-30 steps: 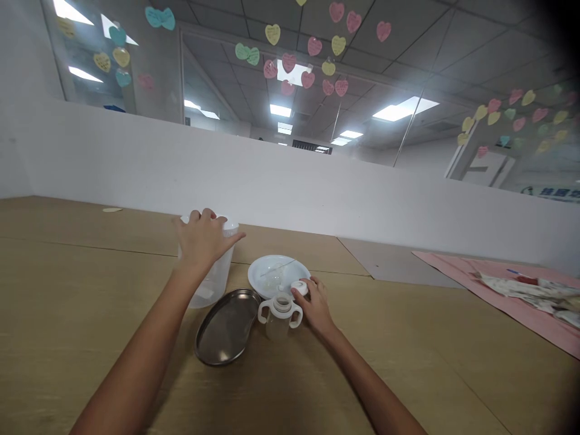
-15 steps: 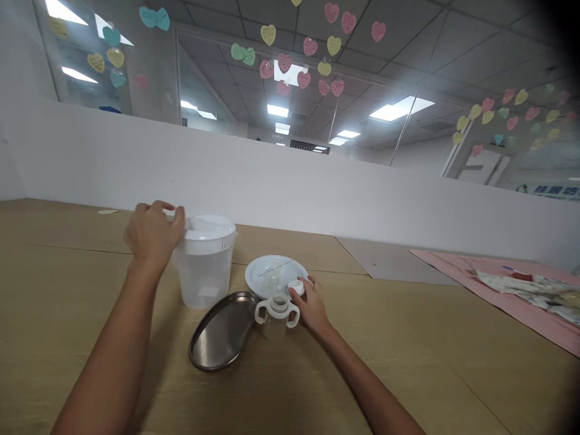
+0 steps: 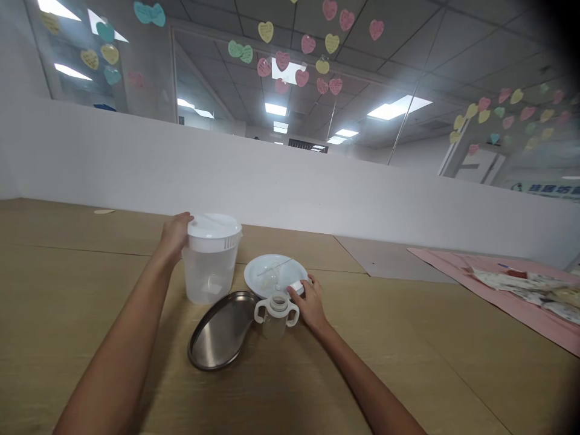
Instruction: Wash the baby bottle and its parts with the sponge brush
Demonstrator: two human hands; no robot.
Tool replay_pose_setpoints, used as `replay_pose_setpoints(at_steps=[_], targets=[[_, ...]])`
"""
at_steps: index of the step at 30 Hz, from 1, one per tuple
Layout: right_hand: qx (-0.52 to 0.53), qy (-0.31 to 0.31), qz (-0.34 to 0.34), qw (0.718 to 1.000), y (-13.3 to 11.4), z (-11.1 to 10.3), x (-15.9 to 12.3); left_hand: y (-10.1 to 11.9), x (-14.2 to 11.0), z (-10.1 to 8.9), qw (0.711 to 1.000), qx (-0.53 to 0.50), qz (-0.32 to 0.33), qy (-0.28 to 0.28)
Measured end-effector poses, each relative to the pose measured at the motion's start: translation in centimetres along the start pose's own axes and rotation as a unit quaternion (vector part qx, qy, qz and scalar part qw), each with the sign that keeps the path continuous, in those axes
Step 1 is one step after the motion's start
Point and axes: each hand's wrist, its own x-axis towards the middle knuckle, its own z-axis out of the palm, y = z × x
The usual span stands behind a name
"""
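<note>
My left hand (image 3: 173, 237) rests against the left edge of the white lid on a translucent plastic jug (image 3: 211, 260), and its fingers are hidden behind the lid. My right hand (image 3: 308, 305) is on a small white cap (image 3: 296, 286), which sits at the rim of a white plate (image 3: 272, 273). A two-handled white trainer cup (image 3: 276, 315) stands just left of that hand, its spout top off. Left of the cup lies a steel kidney dish (image 3: 222, 330).
The items stand on a light wooden table (image 3: 77, 314). A white partition wall (image 3: 226, 175) runs behind it. To the right lie a grey board (image 3: 385, 260) and a pink mat (image 3: 457, 269) with crumpled printed cloth (image 3: 521, 290) on it.
My left hand has come from on top of the jug, via a spot left of it, to the lid's left edge. My right hand stays on the cap.
</note>
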Motion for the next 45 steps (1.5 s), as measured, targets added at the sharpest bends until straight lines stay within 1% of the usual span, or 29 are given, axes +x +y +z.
replay_pose_setpoints(at_steps=[1, 3, 4, 6, 8, 10, 12, 15, 22, 25, 29, 33, 36, 40, 45], targets=[[0.001, -0.001, -0.001, 1.000, 0.0, 0.0, 0.0, 0.6, -0.4, 0.4, 0.999, -0.013, -0.028, 0.016], [0.005, -0.002, -0.003, 1.000, 0.1, 0.0, 0.0, 1.7, -1.2, 1.1, 0.998, -0.021, -0.045, 0.034], [0.008, -0.004, -0.005, 1.000, 0.1, 0.0, 0.0, 2.3, -1.8, 1.4, 0.999, -0.010, -0.028, 0.035], [0.015, -0.007, -0.007, 1.000, 0.3, 0.0, 0.0, 3.4, -2.9, 2.0, 0.998, 0.037, 0.039, 0.032], [0.021, -0.010, -0.005, 1.000, 0.4, 0.0, 0.0, 4.5, -4.1, 2.3, 0.989, 0.084, 0.124, 0.022], [0.031, -0.010, -0.001, 0.999, 0.5, 0.0, 0.0, 5.4, -5.0, 2.5, 0.975, 0.129, 0.183, 0.012], [0.039, -0.009, 0.000, 0.999, 0.6, 0.1, 0.0, 6.1, -5.8, 2.6, 0.960, 0.168, 0.222, 0.012], [0.046, -0.008, 0.002, 0.999, 0.6, 0.1, 0.0, 6.8, -6.3, 2.7, 0.945, 0.196, 0.259, 0.032], [0.063, 0.001, -0.013, 0.998, 0.7, 0.0, -0.1, 7.0, -6.6, 2.7, 0.931, 0.176, 0.315, 0.056], [0.065, 0.014, -0.038, 0.997, 0.6, -0.1, -0.1, 7.0, -6.6, 2.7, 0.923, 0.168, 0.341, 0.058], [0.066, 0.019, -0.070, 0.995, 1.3, -0.2, 0.2, 7.1, -6.7, 2.7, 0.921, 0.164, 0.350, 0.046], [0.040, 0.013, -0.052, 0.998, 2.9, -0.4, 1.1, 7.3, -6.9, 2.5, 0.921, 0.148, 0.357, 0.040], [0.022, -0.011, -0.029, 0.999, 3.6, -0.4, 1.4, 7.5, -6.9, 2.3, 0.924, 0.149, 0.350, 0.034], [0.006, -0.039, -0.003, 0.999, 3.7, -0.4, 1.1, 7.6, -7.0, 2.4, 0.924, 0.155, 0.347, 0.024], [-0.016, -0.033, 0.003, 0.999, 3.4, -0.4, 0.9, 7.6, -7.2, 2.5, 0.913, 0.149, 0.380, 0.027]])
